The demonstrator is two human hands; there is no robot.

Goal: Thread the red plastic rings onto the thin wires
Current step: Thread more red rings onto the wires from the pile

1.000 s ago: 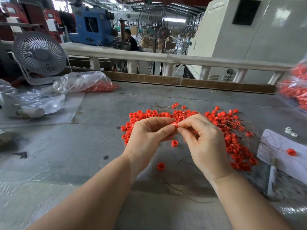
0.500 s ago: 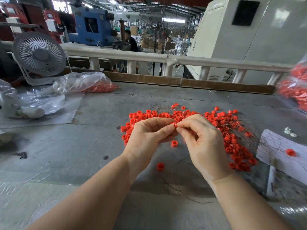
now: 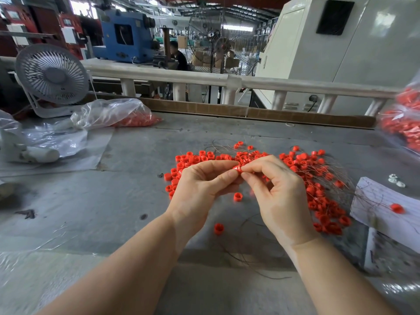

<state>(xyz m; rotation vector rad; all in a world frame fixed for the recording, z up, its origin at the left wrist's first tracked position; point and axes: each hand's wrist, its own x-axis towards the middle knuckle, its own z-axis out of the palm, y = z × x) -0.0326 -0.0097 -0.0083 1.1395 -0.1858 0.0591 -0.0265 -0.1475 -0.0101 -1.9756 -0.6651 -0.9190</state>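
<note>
Red ring (image 3: 238, 168) pinched between left hand (image 3: 200, 189) and right hand (image 3: 278, 194) fingertips

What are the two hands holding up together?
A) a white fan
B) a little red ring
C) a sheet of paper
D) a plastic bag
B: the left hand and right hand meet fingertip to fingertip, pinching a small red ring above the table.

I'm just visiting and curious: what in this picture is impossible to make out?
Head view:
- Whether a thin wire passes through the small red plastic ring pinched between the left hand and right hand: too fine, fingertips cover it.
- The clear plastic bag of red rings at right: blurred, cut by the edge.
- The small white pieces by the white paper: too small.
</note>
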